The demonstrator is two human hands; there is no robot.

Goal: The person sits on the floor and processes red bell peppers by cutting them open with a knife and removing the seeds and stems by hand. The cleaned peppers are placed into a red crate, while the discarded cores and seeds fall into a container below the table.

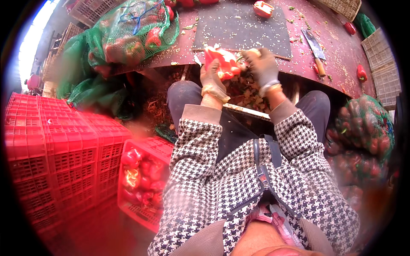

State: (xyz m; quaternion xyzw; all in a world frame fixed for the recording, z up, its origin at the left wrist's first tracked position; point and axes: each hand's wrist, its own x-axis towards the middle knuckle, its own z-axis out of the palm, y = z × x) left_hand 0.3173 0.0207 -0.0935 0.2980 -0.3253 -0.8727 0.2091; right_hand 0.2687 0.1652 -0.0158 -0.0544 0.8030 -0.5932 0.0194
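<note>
My left hand (213, 75), in a worn glove, holds a cut red bell pepper (224, 65), its pale inside showing, just off the near edge of the dark cutting board (240, 32). At the pepper's right side is my gloved right hand (262, 65), its fingers bent around a pale piece with a green stem, seemingly the pepper's core. Another cut red pepper (263, 9) lies at the board's far edge. A cleaver (314, 48) with a wooden handle rests on the table to the right. Seeds are scattered over the board.
Green mesh bags of peppers (134, 41) lie at left on the red table (339, 64); another mesh bag (368, 124) stands at lower right. Stacked red plastic crates (67, 144) and a crate holding peppers (141, 217) are at my left. Trimmings (246, 92) lie below the table edge.
</note>
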